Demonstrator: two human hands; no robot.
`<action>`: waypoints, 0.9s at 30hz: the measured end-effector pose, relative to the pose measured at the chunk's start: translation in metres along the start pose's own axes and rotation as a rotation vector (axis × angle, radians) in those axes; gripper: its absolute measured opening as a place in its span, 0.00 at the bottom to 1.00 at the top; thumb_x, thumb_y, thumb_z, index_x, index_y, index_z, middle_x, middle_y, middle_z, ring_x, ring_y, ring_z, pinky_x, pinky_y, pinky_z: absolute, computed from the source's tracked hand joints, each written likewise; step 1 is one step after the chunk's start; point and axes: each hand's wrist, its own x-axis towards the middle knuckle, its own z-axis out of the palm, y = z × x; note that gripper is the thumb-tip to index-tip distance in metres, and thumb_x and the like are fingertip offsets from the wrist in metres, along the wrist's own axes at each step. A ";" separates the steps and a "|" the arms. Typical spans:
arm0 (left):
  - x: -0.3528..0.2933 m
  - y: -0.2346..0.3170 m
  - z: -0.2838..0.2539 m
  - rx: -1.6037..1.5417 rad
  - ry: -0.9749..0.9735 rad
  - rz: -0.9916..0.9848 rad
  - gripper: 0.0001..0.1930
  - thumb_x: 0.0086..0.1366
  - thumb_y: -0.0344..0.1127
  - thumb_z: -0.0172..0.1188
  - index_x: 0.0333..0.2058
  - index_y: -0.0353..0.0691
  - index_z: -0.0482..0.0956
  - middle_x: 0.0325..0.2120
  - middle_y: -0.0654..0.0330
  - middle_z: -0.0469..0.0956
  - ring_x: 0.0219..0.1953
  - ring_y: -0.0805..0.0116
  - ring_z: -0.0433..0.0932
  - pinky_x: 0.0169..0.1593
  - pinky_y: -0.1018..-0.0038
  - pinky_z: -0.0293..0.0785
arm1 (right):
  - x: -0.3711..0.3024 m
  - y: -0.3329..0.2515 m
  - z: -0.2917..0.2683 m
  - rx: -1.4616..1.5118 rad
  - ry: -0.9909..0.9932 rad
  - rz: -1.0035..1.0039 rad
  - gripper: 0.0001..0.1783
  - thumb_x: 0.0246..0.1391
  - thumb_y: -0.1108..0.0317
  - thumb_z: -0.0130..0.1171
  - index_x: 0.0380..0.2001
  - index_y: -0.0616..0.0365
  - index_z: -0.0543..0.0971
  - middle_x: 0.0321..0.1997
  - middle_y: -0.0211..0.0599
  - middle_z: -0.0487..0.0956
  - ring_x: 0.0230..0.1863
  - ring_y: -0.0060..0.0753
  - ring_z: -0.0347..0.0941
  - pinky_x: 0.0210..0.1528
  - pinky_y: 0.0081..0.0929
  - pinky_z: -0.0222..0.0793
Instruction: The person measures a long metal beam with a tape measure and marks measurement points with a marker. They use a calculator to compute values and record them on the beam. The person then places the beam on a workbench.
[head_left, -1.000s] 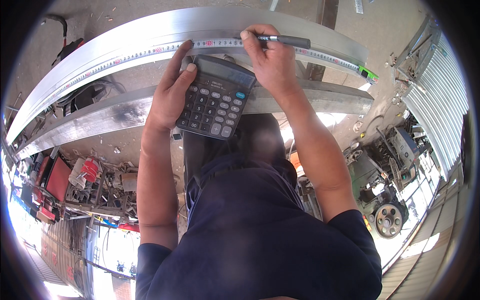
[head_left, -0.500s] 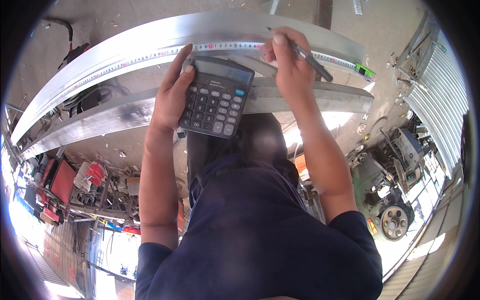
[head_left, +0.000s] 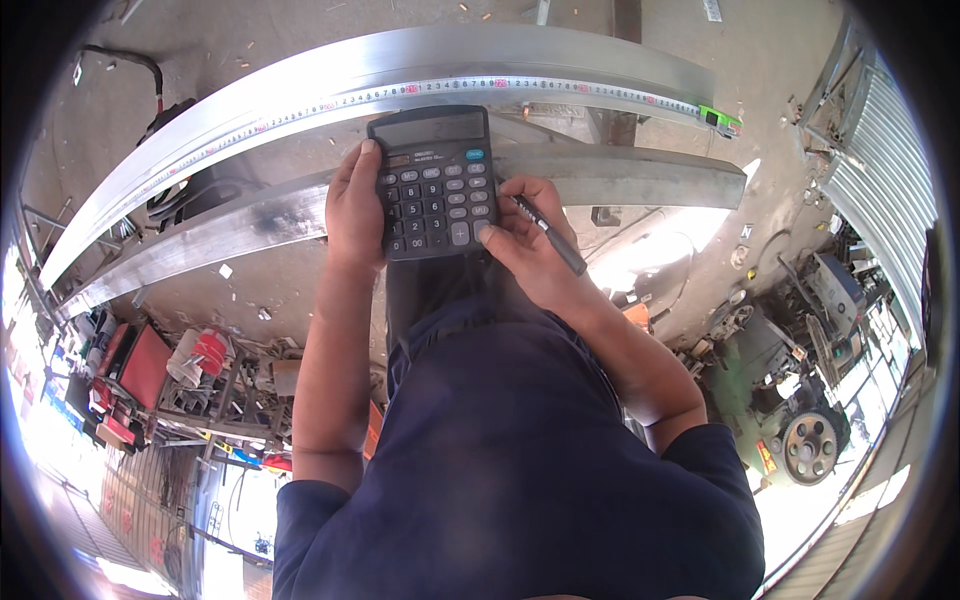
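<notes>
My left hand [head_left: 356,208] is closed round the left side of a black desktop calculator [head_left: 430,185], its thumb on the front near the display. At the calculator's lower right, my right hand [head_left: 540,245] grips a dark marker [head_left: 550,236] while its thumb touches the keys in the bottom corner. Beyond the calculator, an extended tape measure [head_left: 452,86] lies along a long, shiny metal profile [head_left: 480,48]. The tape's green case [head_left: 718,121] sits at the right end. Part of a second metal beam [head_left: 640,177] is hidden behind the calculator and my hands.
A shelf with a red box [head_left: 148,366] and a red-and-white spool [head_left: 205,355] stands at lower left. Machinery with a round wheel [head_left: 809,449] is on the right, near corrugated metal sheeting [head_left: 880,180]. A black cable [head_left: 130,58] lies on the floor at upper left.
My right hand has come down from the tape to the calculator's lower right keys, the marker still in it. The calculator is now more upright, with my left hand lower on its side.
</notes>
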 end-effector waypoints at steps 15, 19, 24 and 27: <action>0.002 -0.014 0.025 0.034 -0.053 0.053 0.20 0.77 0.39 0.49 0.58 0.29 0.75 0.42 0.54 0.84 0.39 0.70 0.85 0.43 0.74 0.82 | 0.006 -0.021 -0.050 -0.160 0.209 -0.148 0.15 0.71 0.68 0.53 0.58 0.58 0.70 0.48 0.38 0.81 0.45 0.26 0.78 0.53 0.28 0.74; 0.010 -0.020 0.031 0.037 -0.047 0.083 0.22 0.78 0.38 0.47 0.62 0.29 0.71 0.45 0.53 0.83 0.42 0.70 0.84 0.47 0.74 0.82 | 0.012 -0.026 -0.061 -0.143 0.235 -0.187 0.16 0.72 0.64 0.53 0.58 0.60 0.71 0.46 0.39 0.82 0.44 0.28 0.79 0.50 0.28 0.75; 0.027 -0.025 0.034 0.107 -0.060 0.137 0.23 0.78 0.37 0.47 0.67 0.34 0.66 0.50 0.53 0.80 0.47 0.70 0.82 0.51 0.74 0.81 | 0.037 -0.034 -0.080 -0.272 0.234 -0.304 0.19 0.72 0.58 0.53 0.55 0.61 0.76 0.40 0.37 0.82 0.42 0.25 0.78 0.50 0.26 0.74; 0.035 -0.024 0.033 0.130 -0.073 0.126 0.24 0.78 0.36 0.46 0.69 0.36 0.65 0.52 0.53 0.79 0.47 0.70 0.82 0.50 0.73 0.81 | 0.058 -0.043 -0.083 -0.366 0.295 -0.336 0.18 0.72 0.57 0.55 0.48 0.63 0.80 0.33 0.30 0.79 0.35 0.17 0.72 0.42 0.19 0.69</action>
